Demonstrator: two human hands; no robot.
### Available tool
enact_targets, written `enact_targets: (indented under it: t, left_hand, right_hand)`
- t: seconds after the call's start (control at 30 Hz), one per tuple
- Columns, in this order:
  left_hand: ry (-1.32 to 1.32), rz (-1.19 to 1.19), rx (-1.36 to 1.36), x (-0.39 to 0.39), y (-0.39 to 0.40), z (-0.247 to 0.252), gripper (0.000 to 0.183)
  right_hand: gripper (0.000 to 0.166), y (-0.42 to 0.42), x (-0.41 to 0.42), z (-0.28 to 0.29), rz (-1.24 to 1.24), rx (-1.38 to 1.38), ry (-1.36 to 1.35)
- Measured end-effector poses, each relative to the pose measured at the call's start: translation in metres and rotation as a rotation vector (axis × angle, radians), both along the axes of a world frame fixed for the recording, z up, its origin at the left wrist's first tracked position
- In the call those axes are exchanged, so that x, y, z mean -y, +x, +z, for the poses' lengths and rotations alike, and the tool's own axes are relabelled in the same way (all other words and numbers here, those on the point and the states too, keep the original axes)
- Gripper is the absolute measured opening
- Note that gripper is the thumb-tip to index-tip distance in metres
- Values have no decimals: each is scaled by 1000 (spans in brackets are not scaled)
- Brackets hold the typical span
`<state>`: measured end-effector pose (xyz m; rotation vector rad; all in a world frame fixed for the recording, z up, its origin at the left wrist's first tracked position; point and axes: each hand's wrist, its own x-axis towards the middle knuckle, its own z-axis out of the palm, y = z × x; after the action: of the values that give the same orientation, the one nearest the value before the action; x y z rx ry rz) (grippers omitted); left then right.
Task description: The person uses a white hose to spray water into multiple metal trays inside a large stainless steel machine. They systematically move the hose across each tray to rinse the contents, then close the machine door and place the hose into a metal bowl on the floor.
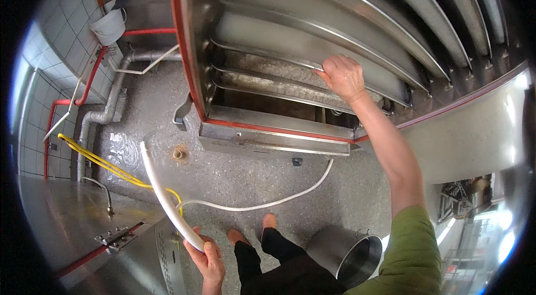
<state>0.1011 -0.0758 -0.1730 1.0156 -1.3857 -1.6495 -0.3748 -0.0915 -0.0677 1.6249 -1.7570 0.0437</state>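
My left hand grips the near end of a thick white ribbed hose, whose far end rises towards the wet floor at the left. My right hand is closed over the front rim of a metal tray inside an open stainless steel cabinet. The cabinet holds several such trays one above another. The lower trays show a pale, frosty or crusted layer.
A thin white hose and a yellow hose lie across the floor. A metal drum stands right of my feet, and a steel cabinet at the left. Pipes and a white bucket are by the tiled wall. The cabinet's door stands open.
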Motion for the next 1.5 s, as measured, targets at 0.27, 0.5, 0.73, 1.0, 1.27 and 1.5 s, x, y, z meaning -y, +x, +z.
enact_targets:
  t: [0.27, 0.5, 0.73, 1.0, 1.27, 1.5]
  left_hand:
    - [-159, 160, 7, 11, -50, 2, 41]
    - [-265, 212, -63, 20, -83, -2, 40]
    - [-423, 215, -149, 47, -108, -37, 41]
    - [-492, 320, -136, 79, -140, -76, 37]
    - [-479, 289, -350, 85, -160, -109, 34]
    - [-653, 227, -482, 70, -173, -114, 30]
  right_hand:
    - [27, -6, 3, 2, 40, 42, -5]
    - [21, 21, -1, -10, 182, 94, -125]
    - [28, 28, -17, -71, 154, 224, -157]
    - [25, 10, -4, -105, 112, 109, -347]
    - [27, 29, -20, -112, 186, -82, -482]
    - [21, 55, -39, -111, 256, -45, -524]
